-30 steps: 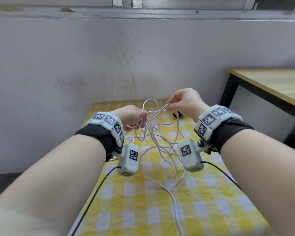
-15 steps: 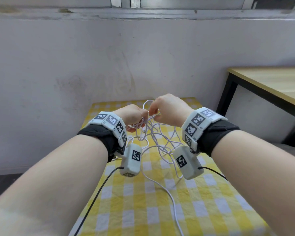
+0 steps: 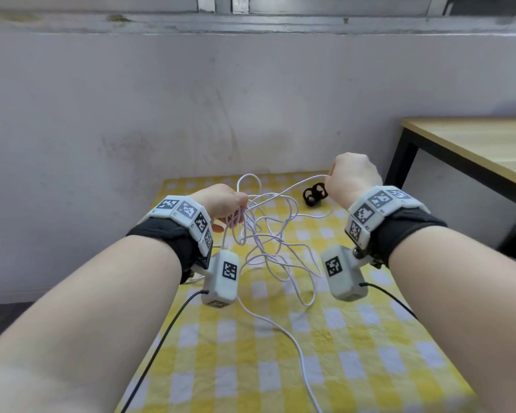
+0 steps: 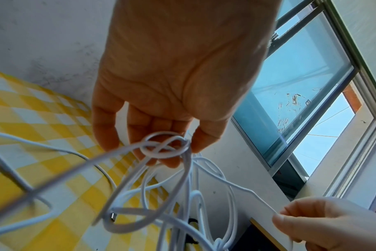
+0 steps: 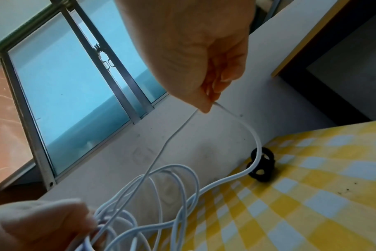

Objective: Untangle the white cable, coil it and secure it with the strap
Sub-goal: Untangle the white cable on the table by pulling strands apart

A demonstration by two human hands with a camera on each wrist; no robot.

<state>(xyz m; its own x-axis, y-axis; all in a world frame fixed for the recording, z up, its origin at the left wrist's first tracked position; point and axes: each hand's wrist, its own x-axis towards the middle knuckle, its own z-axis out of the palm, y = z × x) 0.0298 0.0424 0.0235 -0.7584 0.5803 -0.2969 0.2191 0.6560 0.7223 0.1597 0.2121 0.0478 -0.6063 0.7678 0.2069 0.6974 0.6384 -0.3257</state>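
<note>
Left hand [image 3: 221, 202] gripping knotted white cable [image 3: 268, 234]; right hand [image 3: 350, 178] pinching one strand. Beyond loops, black strap [image 3: 315, 193] on yellow checked cloth [image 3: 370, 353]; wooden table [image 3: 474, 144] rightward.

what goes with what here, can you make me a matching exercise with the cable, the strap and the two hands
Things:
1. white cable
2. black strap
3. left hand
4. right hand

States:
a. pinches a single strand, raised
b. lies on the checked cloth, untouched
c. holds the knotted bunch
d. tangled, hanging between both hands

Pairs: 1-d, 2-b, 3-c, 4-a
</note>
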